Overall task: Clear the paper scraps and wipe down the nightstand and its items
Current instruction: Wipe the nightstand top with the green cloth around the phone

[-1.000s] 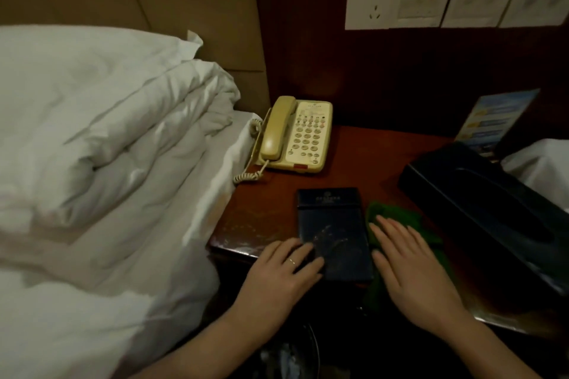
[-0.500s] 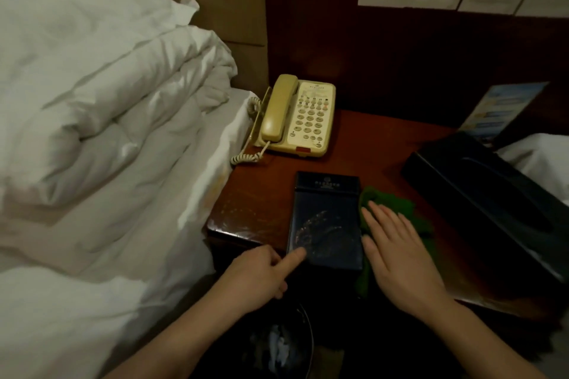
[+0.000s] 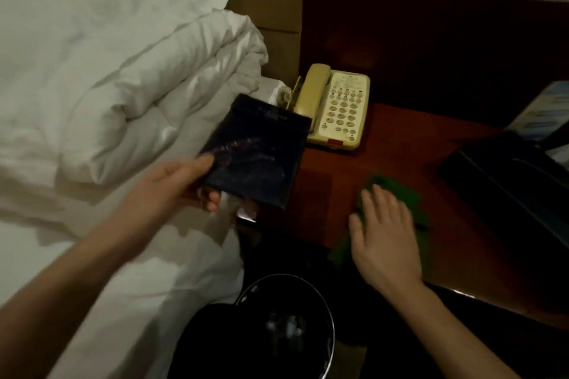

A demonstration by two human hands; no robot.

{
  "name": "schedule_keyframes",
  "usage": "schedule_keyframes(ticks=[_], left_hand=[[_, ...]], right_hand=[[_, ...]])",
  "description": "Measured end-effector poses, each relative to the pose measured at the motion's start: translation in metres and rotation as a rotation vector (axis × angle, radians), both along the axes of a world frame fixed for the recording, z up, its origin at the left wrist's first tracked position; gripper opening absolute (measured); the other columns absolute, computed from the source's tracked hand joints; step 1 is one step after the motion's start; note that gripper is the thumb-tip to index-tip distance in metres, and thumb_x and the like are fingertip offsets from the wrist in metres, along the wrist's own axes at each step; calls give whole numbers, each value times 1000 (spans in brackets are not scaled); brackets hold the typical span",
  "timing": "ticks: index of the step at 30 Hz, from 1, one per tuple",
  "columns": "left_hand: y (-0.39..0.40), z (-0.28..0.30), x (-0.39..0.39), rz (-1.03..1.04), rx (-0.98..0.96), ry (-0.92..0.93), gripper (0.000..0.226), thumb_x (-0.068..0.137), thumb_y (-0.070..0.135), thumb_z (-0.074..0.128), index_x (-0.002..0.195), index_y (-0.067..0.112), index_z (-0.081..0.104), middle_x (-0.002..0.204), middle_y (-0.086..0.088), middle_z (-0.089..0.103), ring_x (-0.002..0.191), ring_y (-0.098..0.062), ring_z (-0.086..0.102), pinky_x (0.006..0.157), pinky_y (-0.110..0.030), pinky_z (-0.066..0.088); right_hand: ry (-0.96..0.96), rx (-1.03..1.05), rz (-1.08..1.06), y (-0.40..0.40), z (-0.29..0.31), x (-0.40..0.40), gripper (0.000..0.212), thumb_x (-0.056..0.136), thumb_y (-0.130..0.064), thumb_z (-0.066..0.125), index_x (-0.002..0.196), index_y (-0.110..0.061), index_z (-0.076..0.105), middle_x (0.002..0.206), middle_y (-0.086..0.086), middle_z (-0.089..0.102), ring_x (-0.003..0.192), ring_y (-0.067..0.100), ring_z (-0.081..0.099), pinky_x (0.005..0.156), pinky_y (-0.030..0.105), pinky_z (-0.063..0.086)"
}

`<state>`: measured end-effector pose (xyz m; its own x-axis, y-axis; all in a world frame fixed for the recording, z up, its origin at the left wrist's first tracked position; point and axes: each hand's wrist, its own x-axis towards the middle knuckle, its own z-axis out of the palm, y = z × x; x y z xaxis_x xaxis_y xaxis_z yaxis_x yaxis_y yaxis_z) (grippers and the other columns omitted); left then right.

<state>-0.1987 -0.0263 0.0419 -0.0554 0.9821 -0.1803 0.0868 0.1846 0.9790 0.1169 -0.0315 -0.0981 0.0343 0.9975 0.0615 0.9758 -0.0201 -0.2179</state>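
The left hand [image 3: 184, 181] holds a dark blue folder [image 3: 255, 151] up in the air, over the edge of the bed [image 3: 92, 86]. The thumb lies on top of the folder and the other fingers curl under it, so they pinch its near corner. The folder is tilted and has pale smudges on its cover. It hangs off the nightstand [image 3: 400, 144], just left of it.

The right hand [image 3: 385, 237] lies flat on a green cloth [image 3: 397, 194]. Its fingers are straight and a little spread, and they press the cloth down on the red-brown top near the front edge. The hand looks a bit blurry.

A cream phone [image 3: 335, 108] sits at the back left of the nightstand, near the folder's far corner. A long black box [image 3: 508, 181] lies at the right side. A card [image 3: 545, 111] with blue print stands behind it.

A dark bin [image 3: 261, 338] stands on the floor below, between the two arms. Something pale lies inside it, but I cannot tell what.
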Motion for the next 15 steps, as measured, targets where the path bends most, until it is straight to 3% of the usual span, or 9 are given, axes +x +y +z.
schedule_keyframes(ticks=[5,9,12,15], left_hand=[[27,22,4,12,96,-89,32,99,27,59,79,8,74,60,-8,66,51,-13,63,53,-22,57],[34,16,45,-111,101,-103,33,95,31,59,84,2,70,62,-10,67,53,-15,63,54,-22,57],[30,8,65,-156,41,-115,37,89,39,62,88,3,70,65,-11,66,55,-16,63,55,-23,59],[25,2,88,-184,-35,-137,31,97,33,62,83,6,70,63,-11,68,52,-16,64,53,-22,59]], right_hand=[[56,53,310,57,-8,-100,60,107,-46,27,158,-16,37,165,8,32,154,28,24,127,44,10],[48,34,433,48,-6,-81,60,107,-52,26,158,-23,36,163,1,37,153,24,27,126,42,14],[77,69,242,26,-5,-5,61,106,-57,26,156,-24,39,163,-1,34,153,24,27,125,44,19],[-21,15,-1,2,-7,52,67,105,-61,17,160,-24,30,168,-2,23,156,20,15,127,43,10]])
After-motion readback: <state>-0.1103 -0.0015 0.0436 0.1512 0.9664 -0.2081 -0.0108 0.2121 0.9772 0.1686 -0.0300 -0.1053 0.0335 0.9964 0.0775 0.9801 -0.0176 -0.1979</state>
